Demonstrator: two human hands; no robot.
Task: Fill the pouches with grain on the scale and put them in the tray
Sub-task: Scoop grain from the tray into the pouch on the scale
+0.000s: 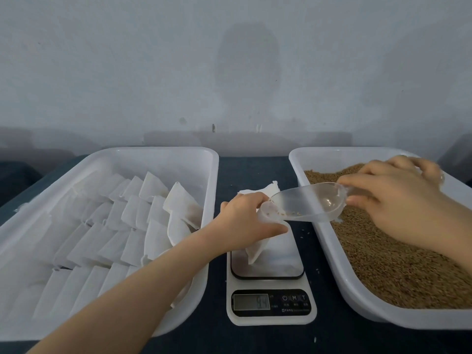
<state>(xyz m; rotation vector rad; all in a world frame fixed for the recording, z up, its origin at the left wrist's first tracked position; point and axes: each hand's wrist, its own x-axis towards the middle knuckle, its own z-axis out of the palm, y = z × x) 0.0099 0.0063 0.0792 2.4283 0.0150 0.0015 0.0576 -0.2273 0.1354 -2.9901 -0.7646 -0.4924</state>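
Your left hand [245, 221] gripped the upper end of the pouch [258, 249], fingers curled round its open mouth. The pouch's long axis ran downward, with its lower corner over the platform of the scale [270, 302]; contact could not be confirmed. Your right hand [398, 198] pinched the handle of the clear scoop [306, 203] between thumb and fingers. The scoop's long axis ran left to right, its lip pointing left and slightly down into the pouch mouth, a few grains at the lip. The scoop hung above the near-left edge of the grain tray [332, 159].

Blurry scale display [251, 302]; grain tray [333, 251] past the right edge.
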